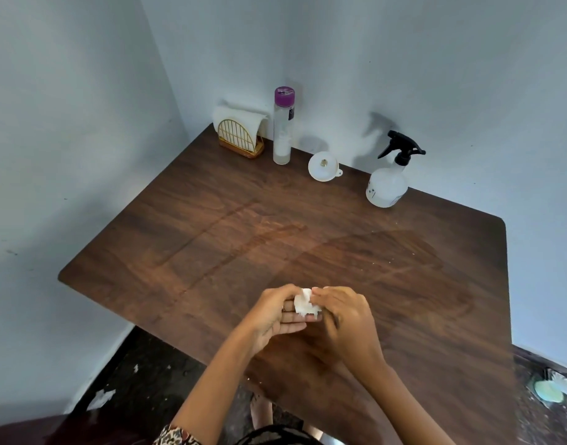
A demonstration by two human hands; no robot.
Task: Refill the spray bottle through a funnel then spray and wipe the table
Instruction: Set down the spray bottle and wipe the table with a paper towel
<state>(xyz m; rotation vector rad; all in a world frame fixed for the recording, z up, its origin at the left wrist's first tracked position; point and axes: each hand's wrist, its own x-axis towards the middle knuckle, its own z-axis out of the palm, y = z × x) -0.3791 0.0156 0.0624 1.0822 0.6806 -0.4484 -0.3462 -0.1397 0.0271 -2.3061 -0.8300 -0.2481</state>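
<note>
Hands, left hand [277, 311] and right hand [343, 316], are meeting and pinching the damp tissue wad [303, 304] above the table [211, 220], probably compacting it after wiping.

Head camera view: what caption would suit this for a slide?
Both hands, left hand and right hand, bunch a white tissue over the damp table; spray bottle stands behind.
</note>
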